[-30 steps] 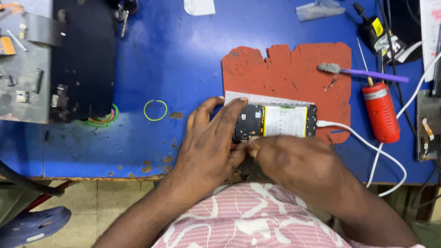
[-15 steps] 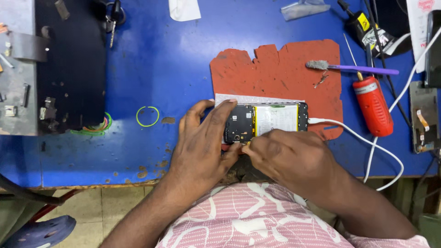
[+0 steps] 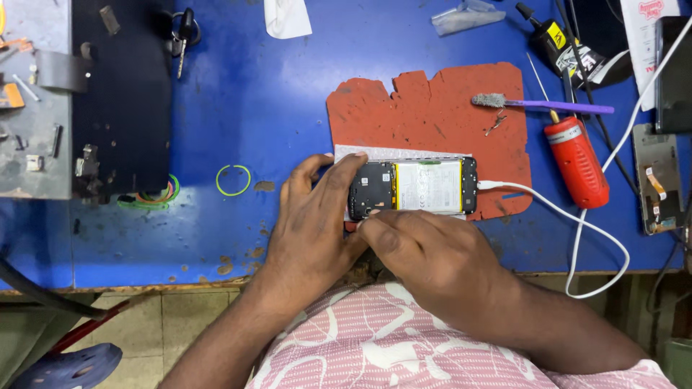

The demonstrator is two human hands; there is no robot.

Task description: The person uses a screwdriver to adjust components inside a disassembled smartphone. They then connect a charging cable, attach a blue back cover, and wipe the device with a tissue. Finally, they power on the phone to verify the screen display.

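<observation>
Phone (image 3: 414, 186), opened, back cover off, lying flat and lengthwise on a red mat (image 3: 432, 108) near the front edge of the blue bench (image 3: 274, 108).

Step in hand, as judged: work on the phone's near long edge at its board end, the body being steadied meanwhile. A next move there would call for a firm hold from the left hand and small, careful pressure from the right, so as not to drag the attached cable.

Left hand (image 3: 313, 223): at 9 o'clock of the phone, fingers curled over the dark board end and clamped on it, thumb at the far edge.

Right hand (image 3: 432, 256): at 6 o'clock of the phone, fingers drawn together, tips pressed to the near edge. Whether it holds a small tool cannot be told.

Appearance of phone: dark circuit board at the 9 o'clock end, pale rectangular battery filling the middle, black frame all round. A white cable (image 3: 577, 223) plugs in at the 3 o'clock end and loops off the bench front.

Nearby: red cylindrical tool (image 3: 575, 162) at 3 o'clock; purple-handled brush (image 3: 548, 106) at 1 o'clock; green rubber band (image 3: 233, 180) at 9 o'clock, well apart.
</observation>
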